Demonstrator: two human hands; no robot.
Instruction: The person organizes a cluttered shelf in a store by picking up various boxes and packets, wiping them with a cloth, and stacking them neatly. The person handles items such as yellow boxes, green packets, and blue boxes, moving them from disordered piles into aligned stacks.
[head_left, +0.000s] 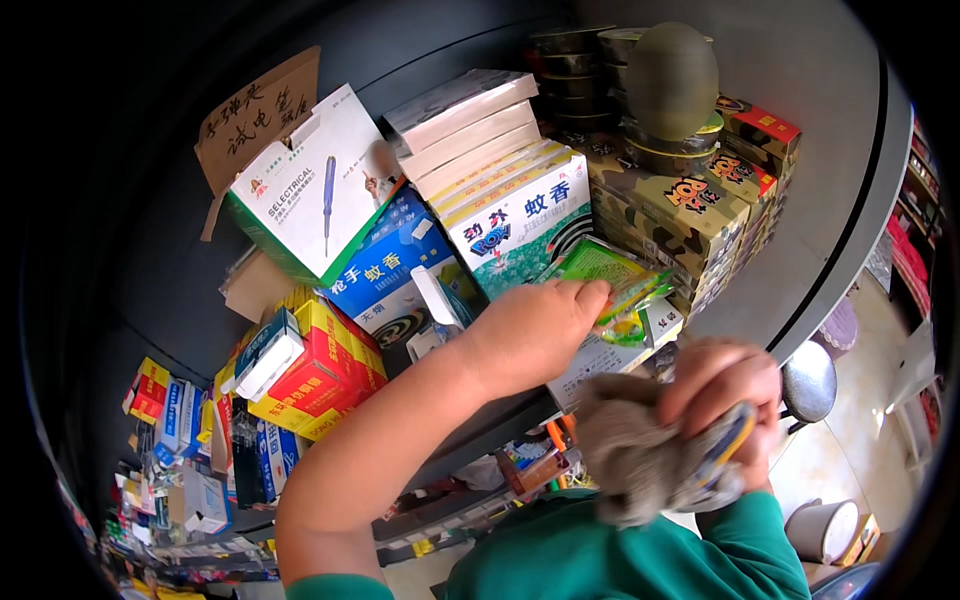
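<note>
My left hand (536, 322) grips the edge of green plastic packets (600, 274), which lie over a white box (611, 360) in front of stacked mosquito coil boxes (525, 217). Lower right, my right hand (724, 390) is closed on a bunched grey-brown cloth (626, 450), along with a small item with blue and yellow on it; the hand is somewhat blurred. To the left of my left hand stands a blue mosquito coil box (397, 262). Camouflage-patterned boxes (675, 202) are stacked just beyond the packets.
Round tins (667, 154) stand on the camouflage boxes. A white and green electrical tester box (315, 187) leans at the left, above red and yellow boxes (322, 367). Lower shelves hold small goods. On the floor at right are a round stool (810, 381) and a white bucket (823, 531).
</note>
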